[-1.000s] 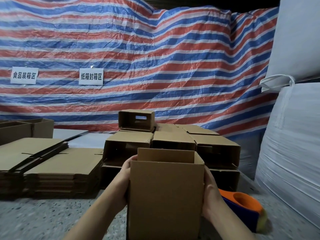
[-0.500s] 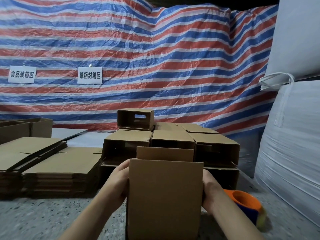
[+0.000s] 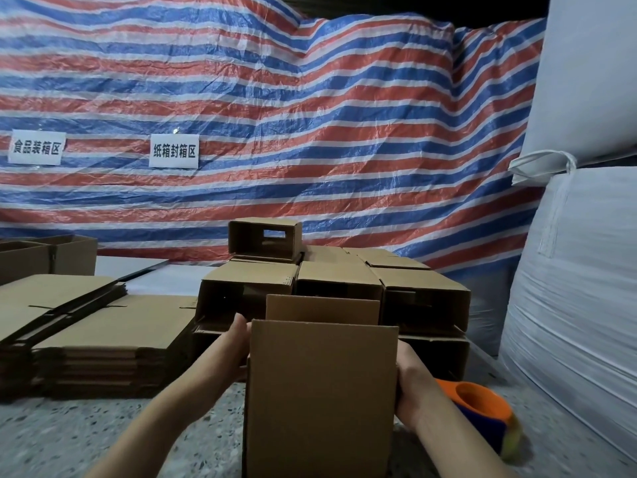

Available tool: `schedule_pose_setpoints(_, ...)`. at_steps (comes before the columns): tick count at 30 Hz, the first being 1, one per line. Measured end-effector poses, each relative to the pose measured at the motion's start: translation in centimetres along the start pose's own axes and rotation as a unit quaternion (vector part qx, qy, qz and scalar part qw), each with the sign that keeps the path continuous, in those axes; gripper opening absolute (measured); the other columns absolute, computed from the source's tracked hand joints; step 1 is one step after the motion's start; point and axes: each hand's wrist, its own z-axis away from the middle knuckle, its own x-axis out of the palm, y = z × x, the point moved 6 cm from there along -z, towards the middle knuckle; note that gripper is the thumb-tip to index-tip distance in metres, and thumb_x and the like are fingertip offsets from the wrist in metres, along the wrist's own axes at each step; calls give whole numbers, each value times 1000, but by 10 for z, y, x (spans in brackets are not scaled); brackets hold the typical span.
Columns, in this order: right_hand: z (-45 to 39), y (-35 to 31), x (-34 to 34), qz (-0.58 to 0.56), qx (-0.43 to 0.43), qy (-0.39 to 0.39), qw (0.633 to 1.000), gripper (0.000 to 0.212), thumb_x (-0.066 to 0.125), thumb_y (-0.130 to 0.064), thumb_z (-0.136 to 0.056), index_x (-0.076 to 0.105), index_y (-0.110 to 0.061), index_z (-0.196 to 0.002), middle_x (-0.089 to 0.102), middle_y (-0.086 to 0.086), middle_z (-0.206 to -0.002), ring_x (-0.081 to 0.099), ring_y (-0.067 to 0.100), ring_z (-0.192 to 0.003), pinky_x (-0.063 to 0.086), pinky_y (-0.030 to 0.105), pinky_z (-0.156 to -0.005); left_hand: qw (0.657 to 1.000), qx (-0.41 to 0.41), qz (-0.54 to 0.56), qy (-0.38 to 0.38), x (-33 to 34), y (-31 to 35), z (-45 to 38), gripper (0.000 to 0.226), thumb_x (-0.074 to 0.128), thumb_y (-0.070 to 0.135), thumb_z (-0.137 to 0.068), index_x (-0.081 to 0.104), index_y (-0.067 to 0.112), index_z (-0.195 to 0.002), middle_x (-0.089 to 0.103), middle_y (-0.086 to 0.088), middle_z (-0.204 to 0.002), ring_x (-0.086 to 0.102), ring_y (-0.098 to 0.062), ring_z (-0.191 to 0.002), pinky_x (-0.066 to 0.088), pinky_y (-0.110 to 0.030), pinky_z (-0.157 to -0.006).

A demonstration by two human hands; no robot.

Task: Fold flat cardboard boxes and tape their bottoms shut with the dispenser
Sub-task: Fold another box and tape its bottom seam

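Observation:
An opened brown cardboard box stands upright in front of me on the speckled floor, its near flap up and a far flap showing behind it. My left hand grips its left side, the fingers hidden behind the cardboard. My right hand grips its right side the same way. An orange and blue tape dispenser lies on the floor just right of my right wrist.
Formed boxes are stacked right behind the held box. Stacks of flat cardboard lie at the left. Large white sacks rise at the right. A striped tarp with two signs covers the back.
The box has sunk slightly in the view and its far flap shows higher above the near one. Both hands stay on its sides.

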Motion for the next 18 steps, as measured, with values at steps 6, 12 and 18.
schedule_pose_setpoints(6, -6, 2, -1, -13, -19, -25, 999, 40, 39, -29, -106, 66, -9, -84, 68, 6, -63, 67, 19, -54, 52, 26, -47, 998, 4, -28, 57, 4, 8, 2, 81, 67, 87, -53, 71, 30, -111, 74, -1, -108, 70, -20, -103, 50, -45, -95)
schedule_pose_setpoints(12, -4, 1, 2, -29, -42, -43, 998, 48, 44, -42, -103, 69, -4, -117, 74, 19, -97, 71, 31, -83, 57, 37, -67, 989, -12, 31, 147, 12, 4, 1, 22, 64, 39, -86, 73, 19, -83, 66, -11, -95, 60, -24, -84, 46, -32, -70)
schedule_pose_setpoints(18, -4, 3, 1, -93, -39, -74, 992, 65, 40, -64, -97, 76, -12, -112, 74, 21, -111, 74, 36, -98, 55, 42, -80, 985, -28, 48, 162, 12, 7, 1, 9, 61, 19, -95, 63, 17, -103, 62, -8, -98, 55, -22, -80, 44, -26, -56)
